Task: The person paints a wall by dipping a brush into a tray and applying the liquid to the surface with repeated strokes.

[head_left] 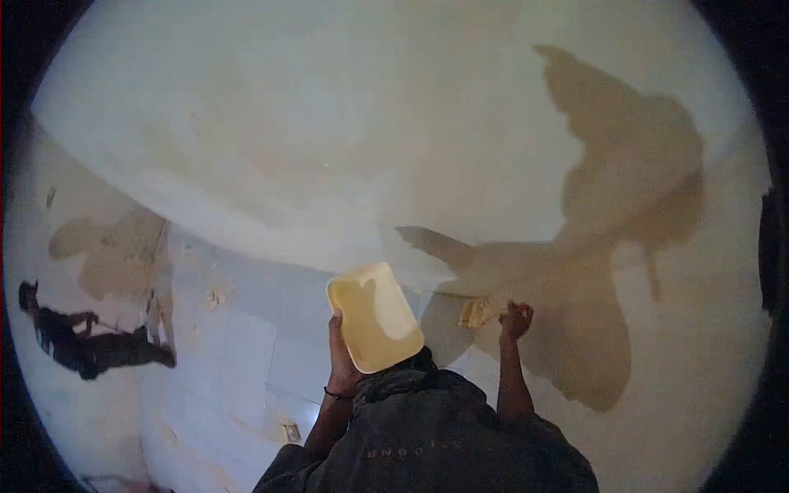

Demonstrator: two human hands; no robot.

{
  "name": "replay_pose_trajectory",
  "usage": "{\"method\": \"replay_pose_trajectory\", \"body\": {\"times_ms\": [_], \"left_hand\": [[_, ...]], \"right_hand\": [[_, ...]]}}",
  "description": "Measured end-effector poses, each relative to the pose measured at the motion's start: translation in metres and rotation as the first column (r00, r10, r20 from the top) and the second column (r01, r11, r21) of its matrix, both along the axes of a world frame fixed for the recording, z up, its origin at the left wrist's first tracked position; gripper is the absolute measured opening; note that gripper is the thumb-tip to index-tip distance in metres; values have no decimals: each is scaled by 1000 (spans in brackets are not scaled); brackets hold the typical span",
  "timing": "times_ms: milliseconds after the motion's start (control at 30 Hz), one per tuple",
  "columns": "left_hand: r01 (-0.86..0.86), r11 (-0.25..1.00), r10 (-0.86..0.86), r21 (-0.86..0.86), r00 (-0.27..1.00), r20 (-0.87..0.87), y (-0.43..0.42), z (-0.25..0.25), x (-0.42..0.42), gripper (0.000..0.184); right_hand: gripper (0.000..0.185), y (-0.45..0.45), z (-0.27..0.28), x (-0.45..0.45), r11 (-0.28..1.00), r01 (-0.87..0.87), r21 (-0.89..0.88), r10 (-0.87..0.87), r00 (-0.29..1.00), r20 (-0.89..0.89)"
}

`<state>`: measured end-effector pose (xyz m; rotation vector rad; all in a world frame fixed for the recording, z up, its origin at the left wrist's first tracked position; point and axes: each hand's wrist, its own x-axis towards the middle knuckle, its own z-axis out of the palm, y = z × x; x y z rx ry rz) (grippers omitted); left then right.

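Big pale front wall (pixel 312 123) fills the upper view; side wall (pixel 690 329) meets it at the right-hand corner, with a big dark shadow (pixel 633 164) across both; tiled floor (pixel 238 312) below, narrowing toward that corner, pale smears on it. Another person (pixel 90 341) is well off to the left, dark clothes and cap, near the far-left corner; a long thin thing at their hands, can't tell what.

Nearer: dark shirt (pixel 468 427) of the worker, lettering on it; shallow rectangular tub (pixel 374 337), cream-yellow, held up over the floor's wall-side edge, long axis slanting from upper left to lower right, open face in view; can't tell how full. Left hand (pixel 342 357) grips its left rim, thumb over the edge, remaining fingers hidden under it; dark wristband (pixel 337 394) just below.

Right hand (pixel 516 319) is curled, pinching the handle of a wide flat brush (pixel 473 313); brush lies roughly crosswise, yellowed bristles pointing left at the tub, handle end right; gap between bristles and tub, the two close but apart; right hand is the nearer one to the side wall; bristle contact with that wall, can't tell.

Smallest: small flat object (pixel 291 431) on the floor, left of the left forearm; too blurred to name.
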<state>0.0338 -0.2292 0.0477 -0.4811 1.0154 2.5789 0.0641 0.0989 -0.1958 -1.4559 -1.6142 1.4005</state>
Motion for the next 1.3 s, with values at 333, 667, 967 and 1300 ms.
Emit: {"method": "replay_pose_trajectory", "body": {"times_ms": [333,667,967,1300], "left_hand": [[-149,985,141,85,986,90,-3,-2,-4,54],[-184,975,195,-120,978,80,-1,-7,-7,54],[-187,965,200,-185,978,53,20,-3,-25,50],[-116,984,129,-132,987,93,53,34,-96,51]], "right_hand": [[9,5,-70,-21,452,3,-892,-163,983,-80],[6,4,-72,-92,147,-614,-775,78,789,-610],[18,-14,1,-117,258,-313,-914,39,949,-313],[15,2,38,-157,324,-252,-912,57,967,-247]]}}
